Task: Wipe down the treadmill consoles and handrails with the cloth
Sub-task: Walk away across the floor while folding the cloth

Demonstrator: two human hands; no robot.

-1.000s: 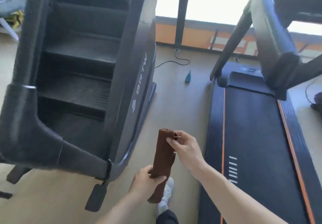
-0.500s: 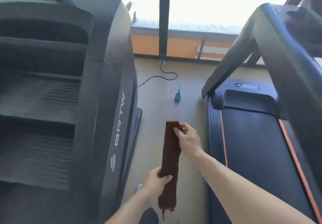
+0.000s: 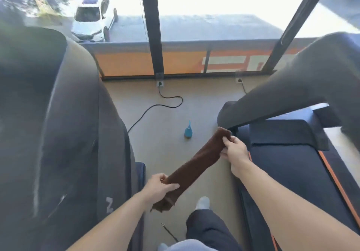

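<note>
A brown cloth (image 3: 196, 162), folded into a long strip, stretches diagonally between my two hands above the floor. My left hand (image 3: 158, 187) grips its lower end and my right hand (image 3: 234, 150) pinches its upper end. That upper end sits just below the grey upright (image 3: 303, 87) of the treadmill on the right. The treadmill's dark belt (image 3: 296, 180) with an orange side stripe lies to the right of my right arm. The console is out of view.
A large dark stair-climber machine (image 3: 64, 133) fills the left side. A black power cable (image 3: 155, 106) and a small blue bottle (image 3: 188, 131) lie on the floor ahead. Floor-to-ceiling windows (image 3: 214, 7) stand beyond. My leg and shoe (image 3: 202, 204) show below.
The view has tilted up and forward. The cloth has swung from hanging upright to a diagonal, with my right hand carrying its top end toward the treadmill upright.
</note>
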